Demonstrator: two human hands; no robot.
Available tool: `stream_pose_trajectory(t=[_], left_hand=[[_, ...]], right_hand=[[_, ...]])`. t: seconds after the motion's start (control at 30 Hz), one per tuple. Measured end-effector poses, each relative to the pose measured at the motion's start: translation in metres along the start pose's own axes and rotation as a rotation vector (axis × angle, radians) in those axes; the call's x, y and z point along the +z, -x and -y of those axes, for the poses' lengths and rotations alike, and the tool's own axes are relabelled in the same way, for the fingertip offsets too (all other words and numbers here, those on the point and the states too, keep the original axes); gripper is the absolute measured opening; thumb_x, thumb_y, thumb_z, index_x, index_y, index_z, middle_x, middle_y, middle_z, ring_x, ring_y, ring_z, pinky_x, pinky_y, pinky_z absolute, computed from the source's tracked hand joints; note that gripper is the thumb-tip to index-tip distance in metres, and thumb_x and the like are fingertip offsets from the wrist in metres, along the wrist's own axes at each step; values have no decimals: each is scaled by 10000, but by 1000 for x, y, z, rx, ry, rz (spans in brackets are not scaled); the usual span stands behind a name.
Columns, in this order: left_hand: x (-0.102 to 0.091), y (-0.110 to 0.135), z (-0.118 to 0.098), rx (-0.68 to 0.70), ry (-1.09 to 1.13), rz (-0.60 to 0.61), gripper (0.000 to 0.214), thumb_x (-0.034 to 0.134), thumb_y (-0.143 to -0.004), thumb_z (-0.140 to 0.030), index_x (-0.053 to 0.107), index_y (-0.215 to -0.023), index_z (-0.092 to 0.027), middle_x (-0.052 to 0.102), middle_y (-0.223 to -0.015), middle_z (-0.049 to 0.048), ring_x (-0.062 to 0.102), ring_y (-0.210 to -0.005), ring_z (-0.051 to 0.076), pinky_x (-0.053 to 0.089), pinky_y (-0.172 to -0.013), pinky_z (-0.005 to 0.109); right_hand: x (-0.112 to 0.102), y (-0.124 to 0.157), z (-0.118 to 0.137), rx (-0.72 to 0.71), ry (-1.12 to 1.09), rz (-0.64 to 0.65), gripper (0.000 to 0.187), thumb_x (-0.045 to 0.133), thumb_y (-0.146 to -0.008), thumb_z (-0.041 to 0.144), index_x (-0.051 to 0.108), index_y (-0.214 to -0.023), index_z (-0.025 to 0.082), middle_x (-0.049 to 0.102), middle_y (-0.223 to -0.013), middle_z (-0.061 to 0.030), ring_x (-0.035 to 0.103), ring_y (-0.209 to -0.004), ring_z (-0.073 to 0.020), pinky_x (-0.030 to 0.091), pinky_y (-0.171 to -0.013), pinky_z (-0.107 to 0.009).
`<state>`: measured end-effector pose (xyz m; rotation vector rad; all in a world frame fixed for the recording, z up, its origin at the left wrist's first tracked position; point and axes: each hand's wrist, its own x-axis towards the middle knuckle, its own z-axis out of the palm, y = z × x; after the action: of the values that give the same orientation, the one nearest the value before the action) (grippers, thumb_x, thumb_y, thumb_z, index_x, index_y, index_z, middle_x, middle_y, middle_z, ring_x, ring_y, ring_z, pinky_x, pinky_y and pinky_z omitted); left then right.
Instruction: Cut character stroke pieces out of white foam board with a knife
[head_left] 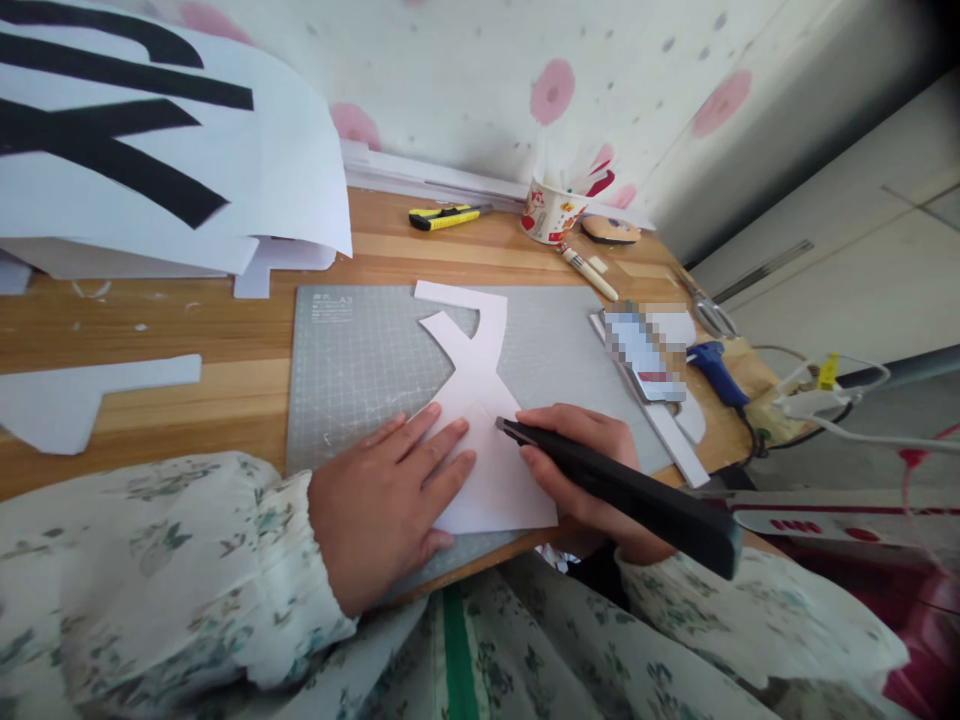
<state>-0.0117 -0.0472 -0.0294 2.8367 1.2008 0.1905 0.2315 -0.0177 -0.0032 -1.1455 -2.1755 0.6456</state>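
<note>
A white foam board piece [487, 470], partly cut into a letter-like shape, lies on a grey gridded cutting mat [360, 350]. My left hand [397, 490] rests flat on its left side with the fingers spread. In my right hand [585, 460] is a black utility knife [622, 485], gripped like a pen. Its tip touches or hovers just over the board, near a faint line; the blade itself is hard to make out.
Beyond the mat are a yellow utility knife [448, 216], a paper cup [551, 208] of tools and a wooden-handled tool [589, 272]. To the right lie a phone [643, 350], a blue glue gun [718, 372] and scissors [714, 315]. Printed sheets [292, 150] and a white offcut [60, 405] occupy the left.
</note>
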Motion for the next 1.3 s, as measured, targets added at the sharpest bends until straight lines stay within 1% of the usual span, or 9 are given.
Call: stream_pose_trajectory(t=[0.13,0.33,0.47,0.67,0.8,0.9,1.1,1.2,1.3], left_hand=[[1,0,-1,-21,23,13,628,640,-832,-494,499,-1381,-224,415,-1513,91,368,-1388,358,374,-1103,507],[1,0,-1,-19,19,31,643,628,-836,-508,486,-1392,-218,403,-1522,90,342,-1403,352,348,-1121,508],[3,0,0,-48,32,16,636,623,-829,-534,502,-1376,-232,418,-1514,78,351,-1401,336,344,-1127,496],[7,2,4,15,24,-7,621,603,-848,-511,490,-1384,-217,408,-1518,97,377,-1379,365,392,-1085,523],[6,3,2,-7,29,-21,604,634,-842,-454,496,-1376,-209,415,-1515,93,376,-1380,357,395,-1090,521],[5,3,1,-19,41,-43,580,639,-841,-434,514,-1360,-206,431,-1505,92,382,-1375,355,391,-1095,524],[5,2,0,-8,16,-47,581,632,-839,-459,529,-1351,-204,444,-1495,99,397,-1364,360,400,-1088,528],[6,3,0,-7,1,-68,618,641,-822,-502,530,-1351,-202,454,-1486,101,400,-1365,355,393,-1099,519],[6,3,-2,-6,-20,-80,653,654,-802,-534,534,-1346,-194,462,-1479,105,404,-1365,350,401,-1094,515]], right_hand=[[-3,4,0,-12,-2,19,244,625,-864,189,626,-1101,246,653,-822,19,596,-683,-107,465,-646,-230],[-6,6,-1,-42,-6,45,253,625,-860,180,616,-1105,245,670,-871,10,607,-722,-107,465,-669,-227],[-6,9,-3,-43,-8,56,266,623,-861,190,612,-1120,247,670,-881,-3,612,-723,-119,469,-658,-236],[-7,12,-1,-58,8,48,266,611,-856,177,608,-1116,234,661,-840,-8,602,-691,-128,470,-638,-248],[-7,15,3,-93,10,47,277,599,-838,162,602,-1110,210,639,-797,-11,572,-644,-128,455,-590,-248],[-7,17,4,-94,36,31,262,589,-833,164,603,-1091,206,604,-733,4,537,-592,-119,439,-551,-241],[-4,20,4,-54,45,7,266,605,-822,179,603,-1084,221,628,-739,3,563,-590,-123,470,-556,-245],[-6,20,7,-41,39,-49,243,595,-819,167,623,-1054,224,651,-726,-3,593,-584,-134,493,-548,-255],[-12,18,11,-7,41,-197,242,603,-821,157,641,-1043,245,697,-773,-10,650,-641,-154,533,-574,-261]])
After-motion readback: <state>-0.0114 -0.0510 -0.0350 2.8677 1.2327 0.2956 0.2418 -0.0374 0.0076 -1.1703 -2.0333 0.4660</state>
